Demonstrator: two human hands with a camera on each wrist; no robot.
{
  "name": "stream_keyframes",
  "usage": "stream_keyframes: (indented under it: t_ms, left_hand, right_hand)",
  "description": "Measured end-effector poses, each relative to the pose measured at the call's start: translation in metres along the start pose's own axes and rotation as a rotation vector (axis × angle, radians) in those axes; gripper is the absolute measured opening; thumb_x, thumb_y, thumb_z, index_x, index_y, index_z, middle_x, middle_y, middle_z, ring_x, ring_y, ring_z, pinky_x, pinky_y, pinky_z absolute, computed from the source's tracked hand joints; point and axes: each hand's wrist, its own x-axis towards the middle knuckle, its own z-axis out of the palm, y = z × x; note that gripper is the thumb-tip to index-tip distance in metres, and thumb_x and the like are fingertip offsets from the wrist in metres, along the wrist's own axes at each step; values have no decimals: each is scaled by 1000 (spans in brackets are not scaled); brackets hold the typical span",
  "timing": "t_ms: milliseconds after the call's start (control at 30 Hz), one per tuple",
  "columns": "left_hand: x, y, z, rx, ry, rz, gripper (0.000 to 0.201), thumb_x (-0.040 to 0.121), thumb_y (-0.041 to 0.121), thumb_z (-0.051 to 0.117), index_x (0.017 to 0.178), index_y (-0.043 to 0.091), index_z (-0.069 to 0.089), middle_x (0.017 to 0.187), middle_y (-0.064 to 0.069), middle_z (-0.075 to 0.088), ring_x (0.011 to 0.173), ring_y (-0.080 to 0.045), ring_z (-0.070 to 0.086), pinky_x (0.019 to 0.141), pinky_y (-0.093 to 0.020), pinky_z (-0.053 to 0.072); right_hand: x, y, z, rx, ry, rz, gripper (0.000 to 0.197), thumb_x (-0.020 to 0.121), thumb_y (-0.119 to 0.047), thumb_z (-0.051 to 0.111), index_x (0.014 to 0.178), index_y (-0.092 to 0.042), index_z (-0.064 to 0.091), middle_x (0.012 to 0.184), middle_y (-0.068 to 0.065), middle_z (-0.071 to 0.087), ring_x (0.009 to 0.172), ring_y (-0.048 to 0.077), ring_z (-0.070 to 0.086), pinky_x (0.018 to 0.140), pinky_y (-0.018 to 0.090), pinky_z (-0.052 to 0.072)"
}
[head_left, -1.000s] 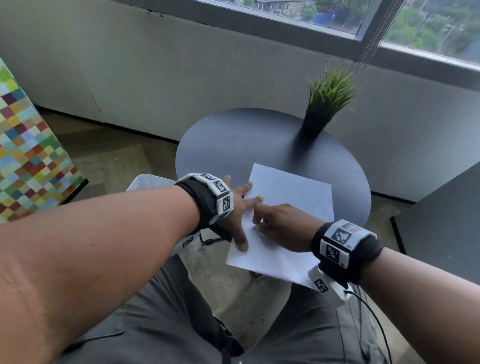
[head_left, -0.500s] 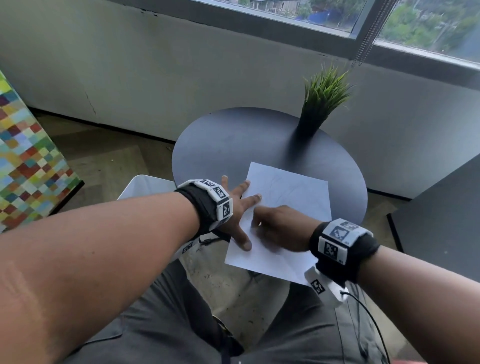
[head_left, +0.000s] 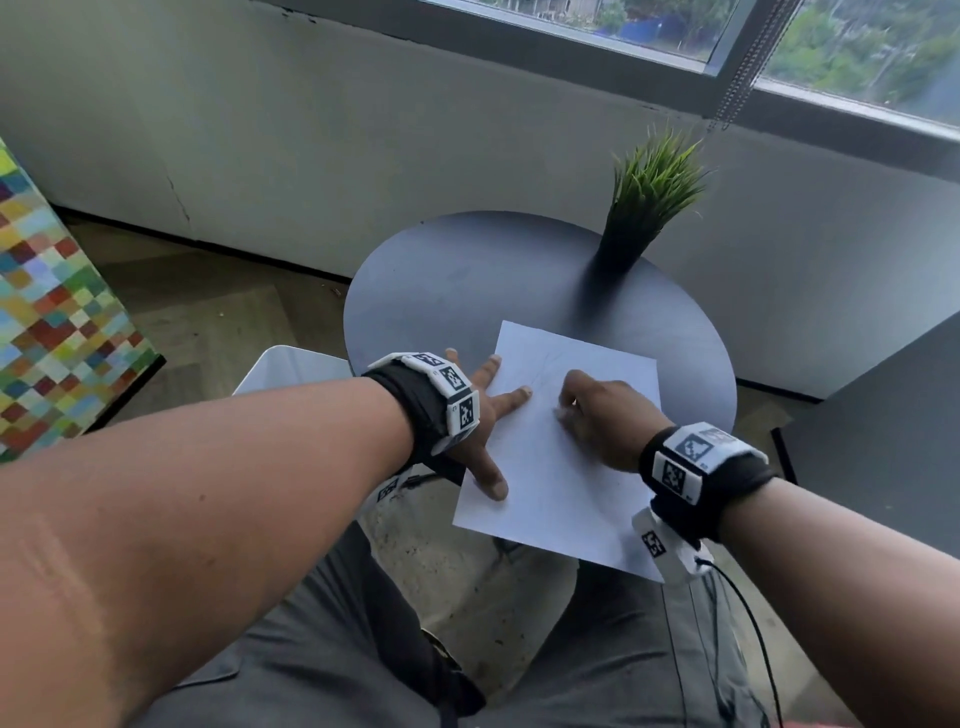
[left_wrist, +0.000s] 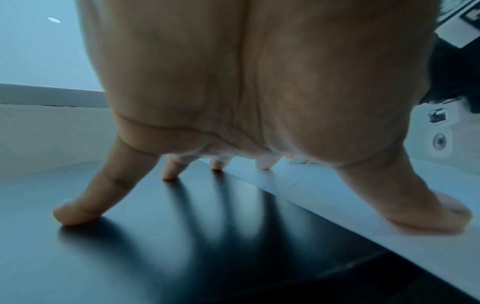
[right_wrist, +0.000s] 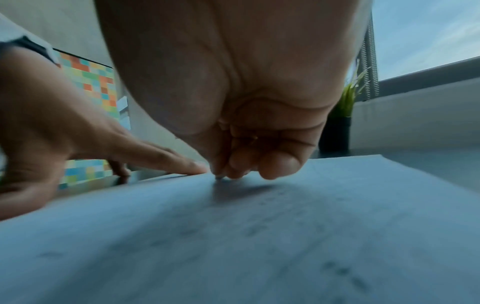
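Note:
A white sheet of paper (head_left: 550, 493) with faint marks lies on the near side of a round black table (head_left: 467, 291), its near edge hanging over the rim. My left hand (head_left: 491, 423) is spread flat: thumb and index finger press the sheet's left edge, the other fingers rest on the table (left_wrist: 182, 246). My right hand (head_left: 576, 410) sits on the middle of the sheet (right_wrist: 259, 236), fingers curled and bunched, tips (right_wrist: 233, 170) touching the paper. They seem to pinch a small pale thing, too blurred to name.
A potted grass plant (head_left: 644, 208) stands at the table's far right edge, below a window. A white seat (head_left: 291, 369) is left of the table, a multicoloured checkered panel (head_left: 52, 322) farther left, a dark tabletop (head_left: 893, 415) to the right. My knees are under the sheet's near edge.
My right hand has slid from beside the left index finger to the right and farther up the sheet. The left hand has stayed spread on the paper's left edge.

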Motion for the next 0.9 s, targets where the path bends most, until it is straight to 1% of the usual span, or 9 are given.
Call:
stream_keyframes:
  t_ms: [167, 200, 333, 400, 500, 667, 800, 833, 900]
  left_hand:
    - [3, -3, 1, -7, 16, 8, 132, 55, 86, 71, 149, 55, -17, 163, 2, -28, 145, -55, -17, 113, -72, 9]
    - [3, -2, 1, -5, 18, 5, 133, 54, 86, 71, 149, 55, -17, 163, 1, -27, 145, -55, -16, 113, -72, 9]
    - [7, 2, 2, -1, 28, -13, 135, 52, 88, 70, 149, 55, -18, 164, 0, -27, 144, -58, -15, 113, -71, 7]
    - [6, 1, 2, -2, 29, -14, 135, 52, 87, 71, 150, 54, -17, 164, 0, -26, 144, -57, -15, 113, -71, 7]
    - [6, 1, 0, -3, 28, -8, 137, 50, 87, 71, 150, 53, -15, 164, 1, -26, 144, -57, -14, 113, -71, 8]
    - [7, 2, 0, 7, 36, -18, 137, 48, 88, 71, 150, 54, -15, 164, 4, -24, 144, -59, -11, 113, -72, 9]
    - [8, 1, 1, 14, 36, -10, 138, 47, 89, 70, 150, 54, -16, 164, 2, -26, 143, -60, -11, 112, -72, 9]
    - [9, 1, 1, 16, 34, -11, 139, 47, 90, 70, 149, 54, -17, 163, 1, -27, 143, -61, -11, 112, -73, 9]
    - [9, 3, 0, 16, 30, -11, 138, 47, 89, 70, 148, 55, -18, 163, 1, -28, 143, -61, -11, 112, -73, 8]
  right_hand:
    - [-19, -25, 9, -46, -164, -301, 12, 95, -23, 46, 107, -18, 46, 99, 7, 63, 83, 25, 51, 70, 34, 41]
    - [-16, -24, 6, -54, -162, -294, 13, 95, -24, 47, 107, -18, 48, 99, 7, 64, 84, 25, 52, 70, 33, 40]
    - [1, -2, -4, -66, 4, -6, 18, 96, -32, 44, 104, -16, 47, 99, 14, 63, 90, 34, 56, 70, 35, 44]
    - [-5, -13, 0, -79, -35, -88, 20, 97, -30, 43, 110, -15, 46, 103, 13, 63, 93, 33, 56, 70, 34, 41]
    - [-21, -31, 7, -61, -202, -295, 18, 97, -27, 44, 112, -17, 48, 104, 9, 64, 93, 30, 56, 76, 38, 45]
    - [0, -2, -3, -43, -25, -11, 16, 95, -35, 47, 100, -21, 47, 96, 10, 62, 88, 32, 56, 69, 33, 42]
    - [-20, -30, 4, -57, -187, -299, 18, 95, -25, 48, 111, -16, 48, 101, 10, 64, 92, 30, 57, 76, 37, 45]
    - [-20, -29, 5, -42, -213, -316, 17, 95, -25, 50, 110, -17, 50, 101, 8, 65, 92, 28, 57, 76, 36, 45]
    - [-9, -16, 0, -7, -141, -182, 14, 94, -29, 50, 106, -21, 51, 101, 7, 65, 94, 28, 57, 75, 33, 43]
